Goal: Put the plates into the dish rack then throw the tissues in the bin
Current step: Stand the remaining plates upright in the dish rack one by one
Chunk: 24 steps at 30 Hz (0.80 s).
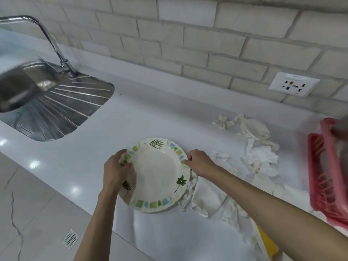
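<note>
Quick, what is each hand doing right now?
Left hand: grips the plate by its left rim.
Right hand: pinches the same plate's right rim.

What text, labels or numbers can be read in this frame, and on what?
No text is readable.
wall socket: a small marking strip at its top, too blurred to read.
plate: leaf and coloured-square pattern only, no words.
dish rack and tissues: no print visible.
</note>
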{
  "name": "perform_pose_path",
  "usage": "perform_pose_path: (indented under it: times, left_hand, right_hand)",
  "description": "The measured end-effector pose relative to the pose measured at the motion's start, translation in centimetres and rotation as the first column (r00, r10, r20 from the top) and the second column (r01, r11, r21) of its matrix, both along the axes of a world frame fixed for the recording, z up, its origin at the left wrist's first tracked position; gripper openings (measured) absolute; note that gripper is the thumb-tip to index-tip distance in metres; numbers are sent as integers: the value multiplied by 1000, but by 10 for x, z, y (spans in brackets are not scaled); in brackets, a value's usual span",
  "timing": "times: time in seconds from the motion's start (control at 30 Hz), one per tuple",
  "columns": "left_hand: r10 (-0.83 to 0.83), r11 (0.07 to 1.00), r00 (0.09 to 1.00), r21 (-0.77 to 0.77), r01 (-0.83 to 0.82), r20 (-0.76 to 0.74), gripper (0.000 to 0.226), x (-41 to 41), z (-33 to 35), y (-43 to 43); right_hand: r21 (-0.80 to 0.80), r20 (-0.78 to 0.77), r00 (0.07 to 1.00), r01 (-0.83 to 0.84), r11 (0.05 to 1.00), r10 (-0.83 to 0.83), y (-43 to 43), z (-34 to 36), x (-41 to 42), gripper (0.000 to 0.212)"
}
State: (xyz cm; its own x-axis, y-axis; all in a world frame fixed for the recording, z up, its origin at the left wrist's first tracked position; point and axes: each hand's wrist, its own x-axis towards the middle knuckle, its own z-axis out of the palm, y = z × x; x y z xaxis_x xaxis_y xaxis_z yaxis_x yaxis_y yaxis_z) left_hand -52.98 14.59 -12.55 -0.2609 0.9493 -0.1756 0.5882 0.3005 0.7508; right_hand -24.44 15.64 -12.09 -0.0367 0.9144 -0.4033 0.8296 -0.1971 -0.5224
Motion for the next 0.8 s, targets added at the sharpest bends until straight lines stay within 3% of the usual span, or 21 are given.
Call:
perform_pose_path:
  times: [0.23, 0.4, 0.63, 0.8]
  left_hand:
    - [-104, 984, 988, 133, 119, -110, 49, 1, 33, 16]
    - [-158, 968, 982, 181, 174, -101, 53, 20, 51, 26]
    - [-333, 911, 942, 242, 334, -49, 53, 87, 81, 23]
    - [-491, 835, 871, 275, 477, -21, 52, 149, 99, 5]
  right_hand:
    - [66, -87, 995, 46, 997, -40, -5, 32, 3, 28]
    - [81, -225, 959, 193, 978, -170, -24, 46, 26, 23]
    - [-17, -555, 723, 485, 874, -412, -92, 50, 77, 17]
    - [-35, -671, 567, 620, 784, -478, -156, 53, 116, 9]
